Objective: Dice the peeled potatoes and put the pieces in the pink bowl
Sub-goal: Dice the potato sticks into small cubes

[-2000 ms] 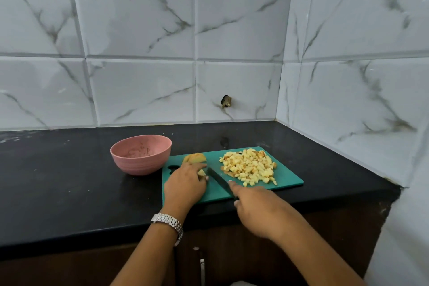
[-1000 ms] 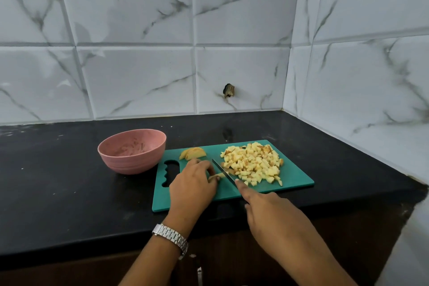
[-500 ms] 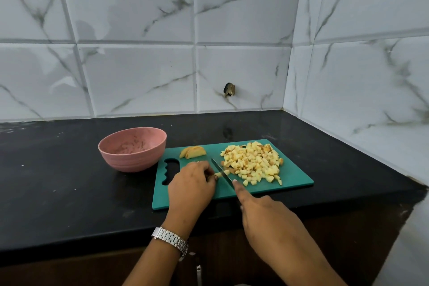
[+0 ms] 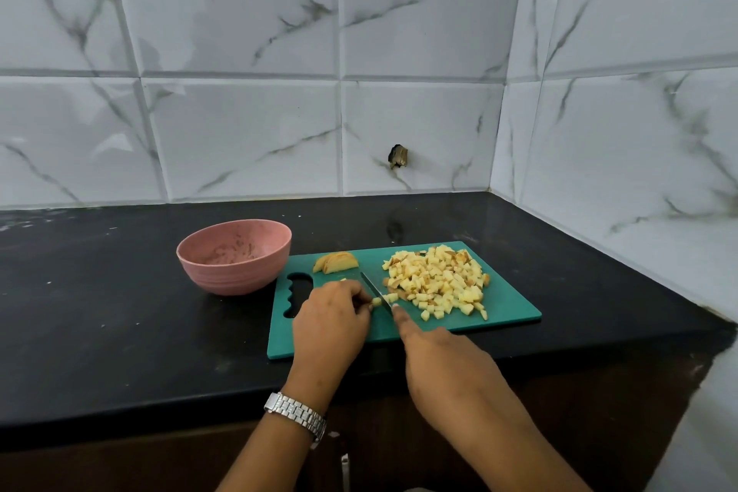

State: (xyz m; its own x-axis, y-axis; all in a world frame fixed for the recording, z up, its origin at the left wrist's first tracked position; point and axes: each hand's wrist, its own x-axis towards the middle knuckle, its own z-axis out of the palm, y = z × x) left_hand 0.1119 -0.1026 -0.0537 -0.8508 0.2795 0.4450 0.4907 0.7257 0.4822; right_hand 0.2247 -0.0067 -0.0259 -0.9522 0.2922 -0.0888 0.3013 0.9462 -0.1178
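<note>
Head view, corner of a kitchen. White marble-look wall (image 4: 239,52) fills the far and right sides. Black counter (image 4: 120,332) runs left to right below it.

Teal board (image 4: 515,314) lies flat at the near counter edge, handle cut-out at its left end. Right hand (image 4: 447,367) comes in from near right, clenched round the knife (image 4: 373,288) handle, which is hidden under the palm; index finger lies straight along the blade's back. Left hand (image 4: 329,326) rests on the board left of the blade, fingers curled, pinching a strip (image 4: 376,302) of potato at the fingertips.

Pink bowl (image 4: 233,280) stands upright on the counter, just beside the board's far-left corner; pale smears on its inner wall. Dice (image 4: 437,284) sit in a loose heap on the right half of the board, a few touching the blade's right side. Slices (image 4: 335,262), uncut, lean together at the board's far edge, between bowl and heap.

Knife tip points far-left, edge down on the board, the strip against its left side. Metal watch (image 4: 297,413) on the left wrist. Small dark hole (image 4: 398,157) in the far wall above the board.
</note>
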